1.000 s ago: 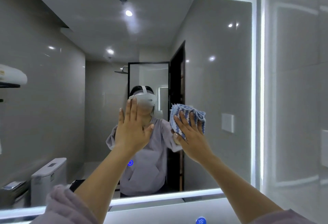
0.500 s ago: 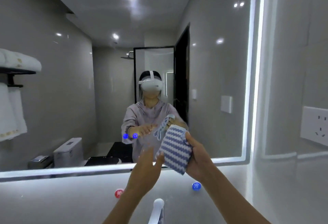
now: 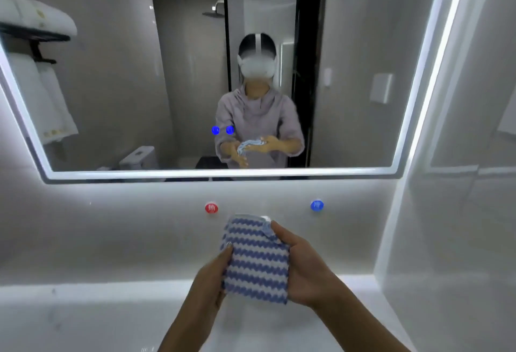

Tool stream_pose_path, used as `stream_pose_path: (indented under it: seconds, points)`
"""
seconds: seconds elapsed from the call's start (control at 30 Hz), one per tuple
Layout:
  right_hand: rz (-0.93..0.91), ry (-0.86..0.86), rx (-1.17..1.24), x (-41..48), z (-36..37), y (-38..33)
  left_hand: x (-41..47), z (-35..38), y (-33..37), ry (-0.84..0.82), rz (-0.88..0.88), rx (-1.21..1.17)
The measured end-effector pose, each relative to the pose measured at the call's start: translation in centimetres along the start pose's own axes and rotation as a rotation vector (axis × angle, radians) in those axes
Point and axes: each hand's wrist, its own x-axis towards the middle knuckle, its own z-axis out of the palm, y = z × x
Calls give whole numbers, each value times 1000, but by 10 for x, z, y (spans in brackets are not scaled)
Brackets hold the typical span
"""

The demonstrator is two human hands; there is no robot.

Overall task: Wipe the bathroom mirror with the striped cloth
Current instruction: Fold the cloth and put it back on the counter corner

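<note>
While gripped at its side edges by the left hand (image 3: 208,279) and right hand (image 3: 307,268), the striped cloth (image 3: 257,259) was held clear below the mirror (image 3: 111,86).

The striped cloth (image 3: 257,262) concealed the fingers of the left hand (image 3: 209,282) and the right hand (image 3: 304,268) behind it. The mirror (image 3: 111,86) was cut off by the top and left picture edges. Both forearms (image 3: 190,321) ran out at the bottom edge. The characters on the red marker (image 3: 211,208) and blue marker (image 3: 317,205) were too blurred to read.
</note>
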Motion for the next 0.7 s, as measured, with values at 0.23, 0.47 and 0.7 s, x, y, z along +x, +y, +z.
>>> stream_pose_path:
  seconds: [0.23, 0.47, 0.7]
  points:
    - [23, 134, -175, -5, -15, 51, -56, -42, -46, -10, 65, 174]
    - [-101, 261, -548, -10, -26, 77, -74, -51, -48, 46, 110, 227]
    - [-117, 456, -468, -8, -36, 66, -77, -53, -46, -18, 128, 133]
